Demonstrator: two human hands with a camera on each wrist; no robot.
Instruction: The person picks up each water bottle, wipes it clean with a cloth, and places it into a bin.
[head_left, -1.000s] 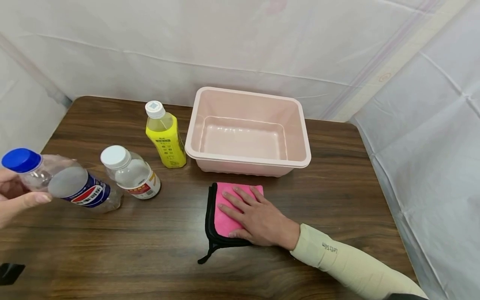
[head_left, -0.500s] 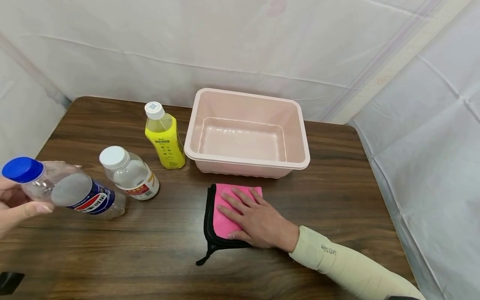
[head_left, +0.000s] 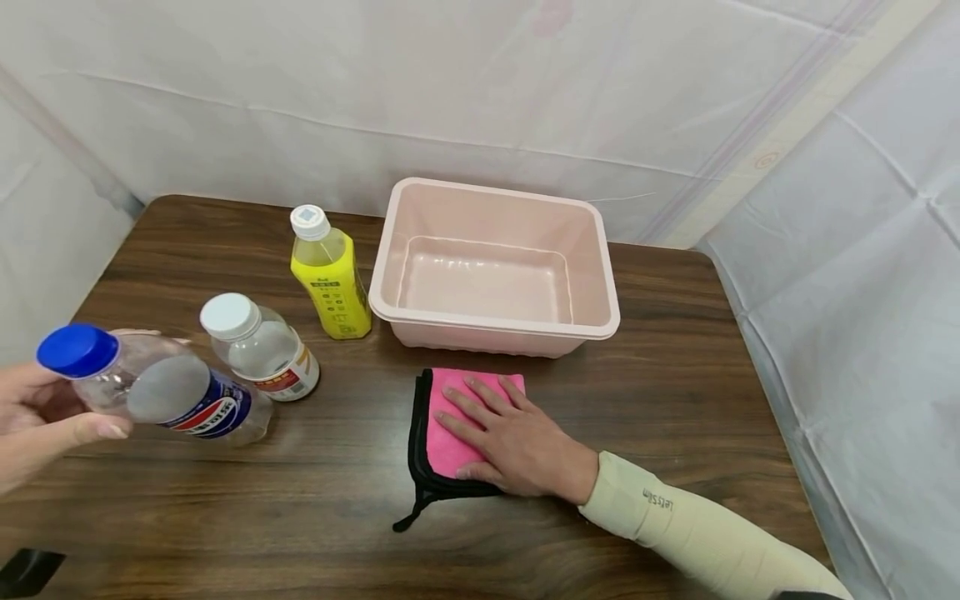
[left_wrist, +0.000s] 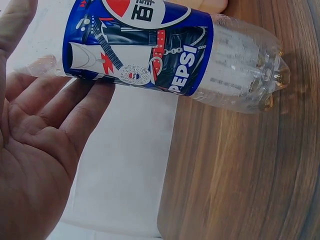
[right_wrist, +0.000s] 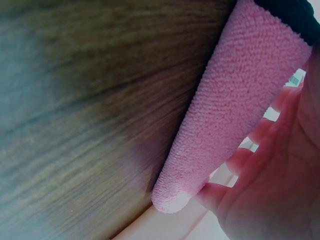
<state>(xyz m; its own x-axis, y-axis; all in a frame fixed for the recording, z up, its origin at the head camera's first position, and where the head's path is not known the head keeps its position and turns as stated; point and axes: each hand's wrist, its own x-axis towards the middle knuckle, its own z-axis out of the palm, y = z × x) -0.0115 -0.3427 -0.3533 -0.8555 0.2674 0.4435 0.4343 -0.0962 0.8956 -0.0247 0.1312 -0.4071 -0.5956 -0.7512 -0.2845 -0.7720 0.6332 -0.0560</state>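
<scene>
At the left of the head view my left hand grips a clear Pepsi bottle with a blue cap and blue label. The bottle leans, cap toward the hand and base toward the right; whether its base touches the table cannot be told. In the left wrist view, fingers lie along one side of it and the thumb is opposite. My right hand rests flat, fingers spread, on a folded pink cloth with black edging and a small loop. The cloth's thick pink fold fills the right wrist view.
Just behind the Pepsi bottle stands a clear white-capped bottle. A yellow-labelled bottle is beside a pink plastic bin at the back of the wooden table. White sheeting hangs behind and at both sides.
My left hand has brought the Pepsi bottle slightly to the right and nearer the front. My right hand stays on the cloth.
</scene>
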